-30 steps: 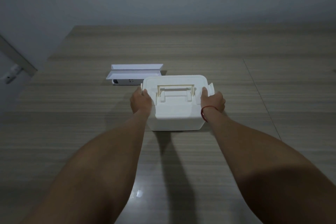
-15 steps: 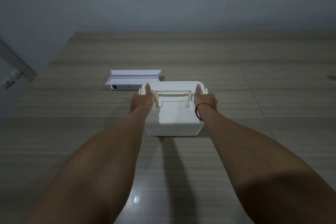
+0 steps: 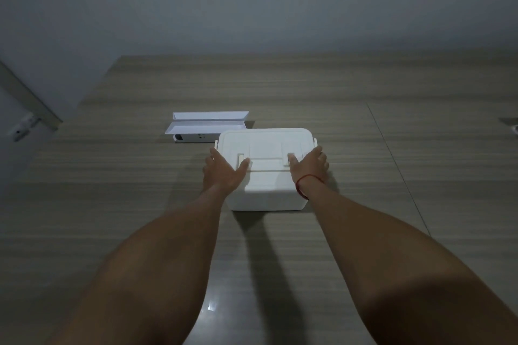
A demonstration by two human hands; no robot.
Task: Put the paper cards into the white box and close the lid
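The white box point(image 3: 266, 193) stands on the wooden table in front of me with its lid point(image 3: 266, 143) down and a cream handle point(image 3: 266, 166) lying flat on top. My left hand point(image 3: 222, 172) rests against the box's left upper edge, thumb on the lid beside the handle. My right hand point(image 3: 309, 168), a red string around its wrist, sits on the right upper edge the same way. Both hands press on the box from either side. No paper cards are visible.
A small open white cardboard carton point(image 3: 206, 127) lies just behind and left of the box. The wooden table point(image 3: 392, 176) stretches wide to the right and towards me. A grey wall rises behind; a small object point(image 3: 515, 128) shows at the right edge.
Both hands have slid from the side latches up onto the lid's near edge beside the handle. The side latches now lie flat against the box.
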